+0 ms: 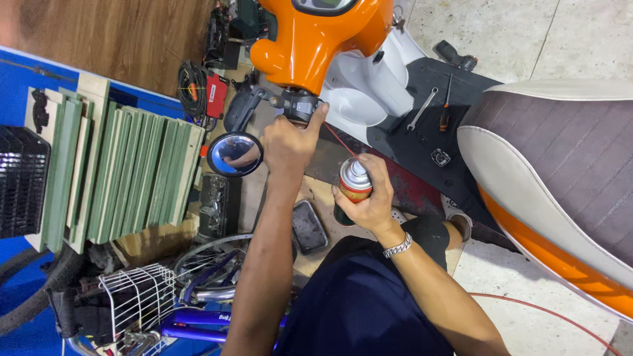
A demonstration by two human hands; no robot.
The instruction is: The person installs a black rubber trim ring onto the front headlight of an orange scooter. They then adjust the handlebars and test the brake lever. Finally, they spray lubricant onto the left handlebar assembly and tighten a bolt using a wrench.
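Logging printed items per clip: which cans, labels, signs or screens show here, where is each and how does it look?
Spray can: in the right hand, silver dome top, orange-red label band, thin red straw aimed at the handlebar switch housing that the left hand grips.
Red tag: beside the black cable coil, upper left, rectangular, pale print.
Scooter dash screen: top edge, dark, mostly cut off.

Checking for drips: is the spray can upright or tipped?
Roughly upright, leaning slightly. The spray can sits in the right hand, its top uppermost, with a thin red straw running toward the handlebar switch housing under the left hand.
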